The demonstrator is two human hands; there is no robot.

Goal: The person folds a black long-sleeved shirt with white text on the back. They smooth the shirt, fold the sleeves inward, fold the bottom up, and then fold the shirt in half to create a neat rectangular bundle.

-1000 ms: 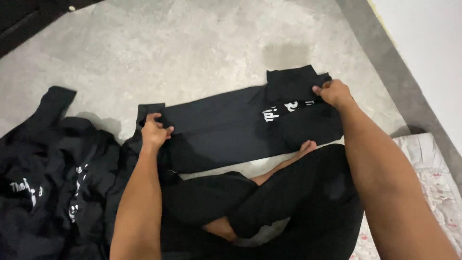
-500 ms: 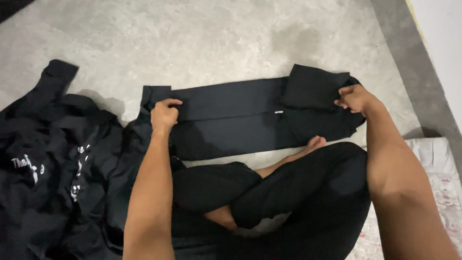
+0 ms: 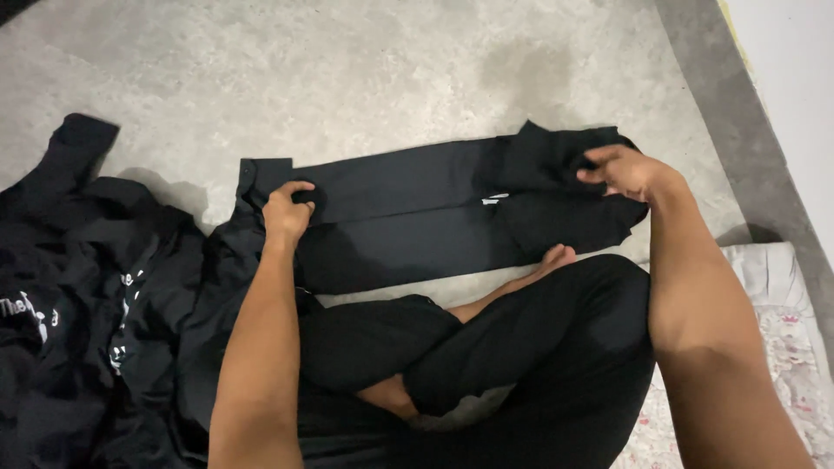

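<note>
A black garment [image 3: 417, 208] lies folded into a long strip on the grey floor in front of my crossed legs. My left hand [image 3: 287, 211] grips its left end, fingers curled over the cloth. My right hand [image 3: 627, 170] holds the right end, which is doubled over towards the middle; a small white mark shows at the fold.
A heap of black clothes with white print [image 3: 82, 295] lies at my left. I sit cross-legged in black trousers [image 3: 530, 347], one bare foot [image 3: 554, 258] touching the garment. A pale patterned mat [image 3: 786, 304] is at my right, beside a grey skirting [image 3: 747, 113] and white wall.
The right end, which showed white print a second ago, has been turned over so the print is hidden. Both hands kept their grip and shifted slightly right.
</note>
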